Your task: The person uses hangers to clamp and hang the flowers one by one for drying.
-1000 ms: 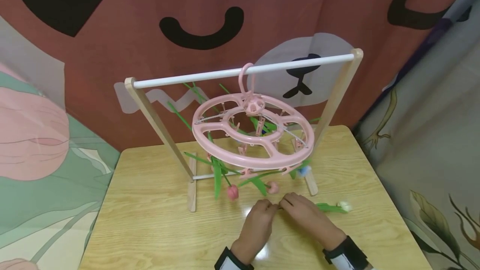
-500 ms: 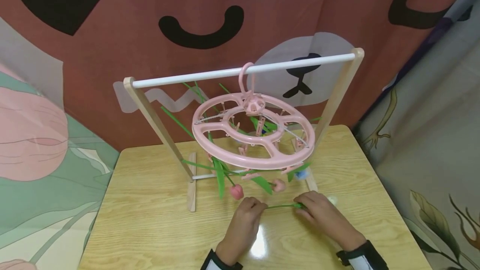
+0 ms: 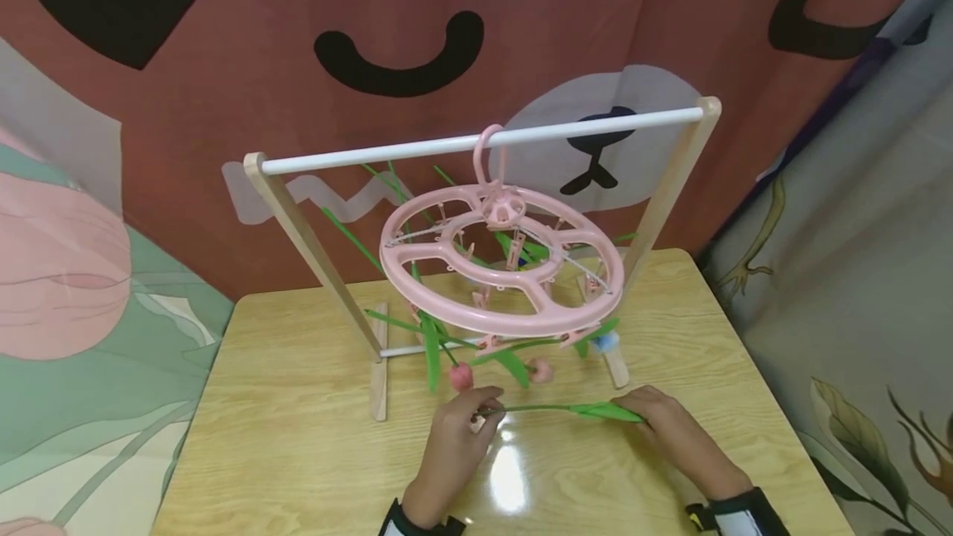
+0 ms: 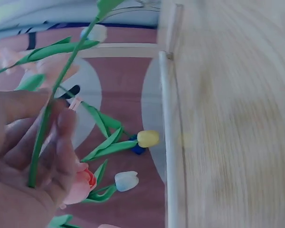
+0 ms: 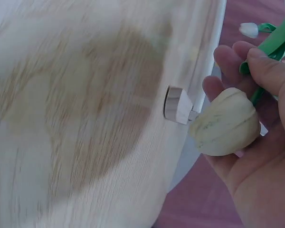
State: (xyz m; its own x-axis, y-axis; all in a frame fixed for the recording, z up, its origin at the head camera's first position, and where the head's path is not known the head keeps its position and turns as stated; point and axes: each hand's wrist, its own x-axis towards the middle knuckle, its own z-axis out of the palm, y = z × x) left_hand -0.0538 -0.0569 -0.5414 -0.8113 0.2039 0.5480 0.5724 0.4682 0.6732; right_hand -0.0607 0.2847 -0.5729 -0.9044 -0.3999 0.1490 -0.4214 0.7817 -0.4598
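Note:
A cream artificial tulip point(image 5: 225, 123) is stretched between my two hands, level above the table. My left hand point(image 3: 449, 441) pinches the bare end of its green stem point(image 4: 50, 111) between thumb and fingers. At the other end, my right hand point(image 3: 676, 435) pinches the leaf and stem just behind the bloom, which the hand hides in the head view. Beyond them, a round pink clip hanger point(image 3: 514, 325) hangs from a white rod point(image 3: 417, 153), with several tulips clipped around it. A pink tulip point(image 3: 461, 376) dangles just behind my left hand.
The wooden stand point(image 3: 305, 251) holds the rod, its feet on the light wood table point(image 3: 298, 453). A paler pink tulip point(image 3: 540, 370) and a blue bloom point(image 3: 606, 342) hang low at the hanger's front. A printed curtain point(image 3: 551, 15) closes off the back.
My hands, close together a second ago, have moved apart, the left one leftward and the right one rightward along the tulip. More of the stem now shows between them.

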